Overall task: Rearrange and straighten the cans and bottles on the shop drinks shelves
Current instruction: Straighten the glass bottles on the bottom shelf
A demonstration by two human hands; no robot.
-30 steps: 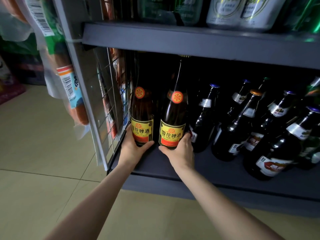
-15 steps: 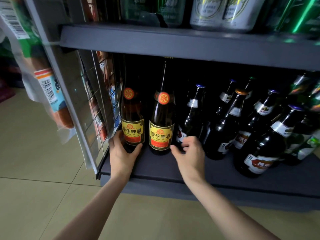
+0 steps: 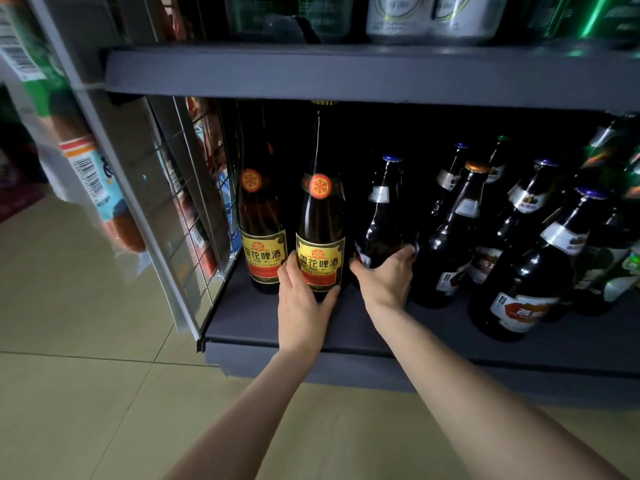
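Two tall brown bottles with yellow and red labels stand upright at the left end of the bottom shelf (image 3: 433,337). The left yellow-label bottle (image 3: 261,233) stands free. My left hand (image 3: 301,299) grips the base of the right yellow-label bottle (image 3: 322,233), thumb and fingers round its lower label. My right hand (image 3: 386,278) grips the base of a dark blue-capped bottle (image 3: 379,216) just to its right. Several more dark bottles (image 3: 519,258) with white and red labels stand crowded and tilted further right.
A wire grid panel (image 3: 194,216) closes the shelf's left side, with hanging snack packets (image 3: 90,174) beyond it. The upper shelf (image 3: 346,74) carries cans (image 3: 426,15) and green bottles. Beige floor tiles lie below and to the left.
My left hand has moved from the left yellow-label bottle to the right one. My right hand has moved right and now grips the blue-capped bottle.
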